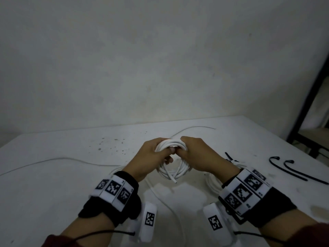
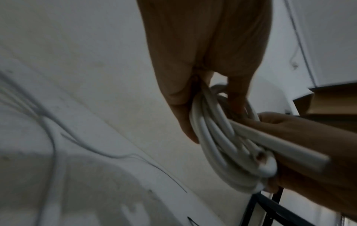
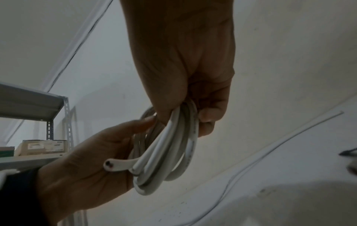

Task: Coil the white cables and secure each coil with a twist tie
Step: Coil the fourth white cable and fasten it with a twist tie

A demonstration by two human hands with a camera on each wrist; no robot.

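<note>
A coil of white cable [image 1: 173, 170] hangs above the white table [image 1: 71, 184], held between both hands. My left hand [image 1: 160, 154] grips its top left, thumb over the strands. My right hand [image 1: 188, 152] grips the top right, fingers curled round the bundle. The cable's cut end [image 1: 175, 182] sticks out at the bottom. In the left wrist view the left hand [image 2: 193, 119] wraps the coil [image 2: 216, 145]. In the right wrist view the right hand [image 3: 193, 116] clutches the coil [image 3: 173, 156]. Two black twist ties [image 1: 293, 171] lie at the right.
A second white coil with a black tie [image 1: 231, 158] lies partly hidden behind my right wrist. Loose white cable [image 1: 53, 160] runs across the table's left, and a thin strand [image 1: 195, 128] lies farther back. A dark frame [image 1: 306, 107] stands at the right; a metal shelf [image 3: 38, 104] holds boxes.
</note>
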